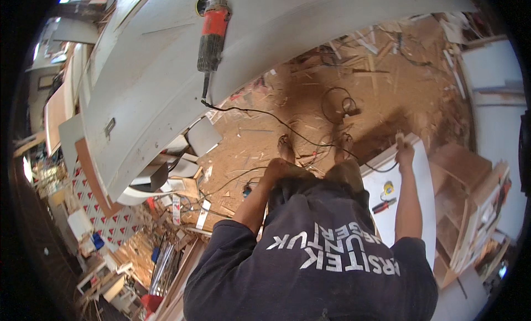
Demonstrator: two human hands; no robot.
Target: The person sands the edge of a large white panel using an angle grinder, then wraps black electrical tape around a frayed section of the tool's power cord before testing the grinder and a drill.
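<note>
right hand gripping white board edge centre right, left hand on knee, grip unclear, orange grinder top centre

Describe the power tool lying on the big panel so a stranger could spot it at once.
Start at the large pale grey panel across the upper left. Near its top edge lies the power tool, its black cord trailing to the sawdust floor. It is the only orange and black thing on that panel.

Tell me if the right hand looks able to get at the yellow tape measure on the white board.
Probably yes: the right hand is at the white board edge, and the tape measure lies uncovered just below it.
</note>
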